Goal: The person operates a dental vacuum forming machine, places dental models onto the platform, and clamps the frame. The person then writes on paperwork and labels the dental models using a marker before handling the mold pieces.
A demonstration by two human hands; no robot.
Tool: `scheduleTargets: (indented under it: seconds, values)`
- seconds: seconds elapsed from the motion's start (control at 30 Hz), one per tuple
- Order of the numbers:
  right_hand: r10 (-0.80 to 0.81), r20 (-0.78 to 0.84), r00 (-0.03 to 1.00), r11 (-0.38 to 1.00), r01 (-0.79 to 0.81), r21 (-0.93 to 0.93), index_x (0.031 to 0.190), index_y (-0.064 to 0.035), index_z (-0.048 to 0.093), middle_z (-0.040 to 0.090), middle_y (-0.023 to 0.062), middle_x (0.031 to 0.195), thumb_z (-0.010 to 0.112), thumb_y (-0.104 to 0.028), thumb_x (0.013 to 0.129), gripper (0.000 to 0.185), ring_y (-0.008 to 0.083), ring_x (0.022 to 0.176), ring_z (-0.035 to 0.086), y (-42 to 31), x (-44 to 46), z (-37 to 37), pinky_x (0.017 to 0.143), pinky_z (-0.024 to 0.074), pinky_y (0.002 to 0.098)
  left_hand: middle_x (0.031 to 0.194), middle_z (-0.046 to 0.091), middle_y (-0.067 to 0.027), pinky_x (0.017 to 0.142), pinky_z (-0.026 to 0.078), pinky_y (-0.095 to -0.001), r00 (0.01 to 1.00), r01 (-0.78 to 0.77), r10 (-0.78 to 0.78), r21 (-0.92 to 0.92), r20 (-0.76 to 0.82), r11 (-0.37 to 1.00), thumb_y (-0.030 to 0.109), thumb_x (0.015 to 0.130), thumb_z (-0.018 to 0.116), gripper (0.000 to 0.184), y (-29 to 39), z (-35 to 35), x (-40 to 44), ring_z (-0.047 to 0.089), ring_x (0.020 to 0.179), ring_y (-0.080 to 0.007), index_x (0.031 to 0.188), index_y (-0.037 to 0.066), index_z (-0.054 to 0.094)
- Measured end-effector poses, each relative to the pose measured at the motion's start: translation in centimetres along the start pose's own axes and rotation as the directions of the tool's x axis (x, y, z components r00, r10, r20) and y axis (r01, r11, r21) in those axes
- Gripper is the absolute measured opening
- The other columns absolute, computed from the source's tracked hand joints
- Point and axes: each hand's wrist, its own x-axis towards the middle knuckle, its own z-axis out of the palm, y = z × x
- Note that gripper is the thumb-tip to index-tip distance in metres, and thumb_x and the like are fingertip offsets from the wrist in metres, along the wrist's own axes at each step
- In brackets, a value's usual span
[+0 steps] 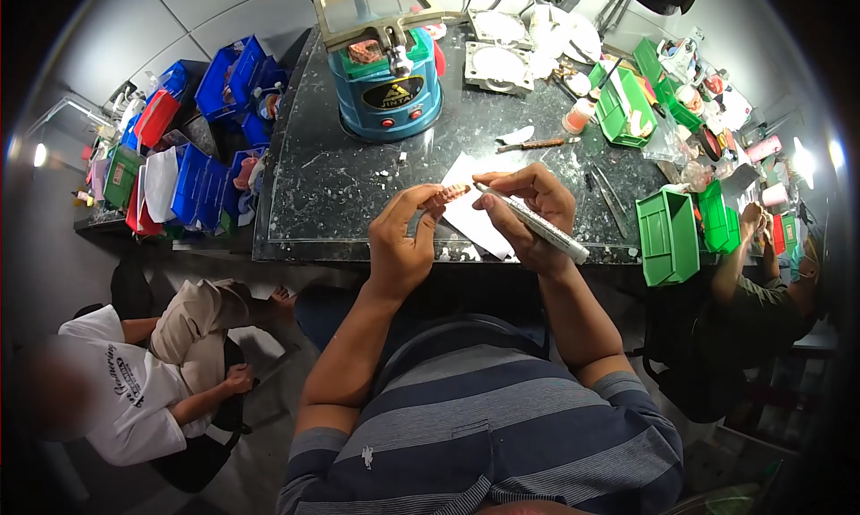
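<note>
My left hand [399,242] is closed, pinching a small pinkish denture piece [454,193] with what looks like a row of teeth between thumb and fingertips. In my right hand [544,206] lies a white marker pen [557,235], its tip pointing left at the denture. The gap between tip and denture is too small to tell whether they touch. Under both hands a white sheet of paper [484,231] rests on the dark, speckled bench [331,193]. Beyond the paper are a brown-handled knife [544,143] and a small white piece [515,136].
A blue machine [391,98] with a raised clear lid stands at the back. Metal tools [609,197] lie right, near green bins [667,237]. Blue bins [199,188] fill the left side. One person [134,385] sits at left, another [757,309] works at far right.
</note>
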Motion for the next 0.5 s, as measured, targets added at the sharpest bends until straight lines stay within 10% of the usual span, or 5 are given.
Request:
scheduleTargets:
  seconds: [0.5]
  values:
    - [0.044,-0.009,0.999,0.996,-0.043,0.083,0.092,0.0047,0.063,0.075,0.0217,0.094,0.074,-0.005,0.089,0.015,0.0204,0.092,0.074,0.9,-0.3,1.3,0.082,0.0602,0.0310,0.100,0.072,-0.0147,0.080,0.056,-0.0348,0.980,-0.192,0.200,0.206,-0.018,0.960,-0.005,0.086,0.070,0.021,0.1,-0.4,0.1,0.071,0.090,-0.0275,0.107,0.000,0.070]
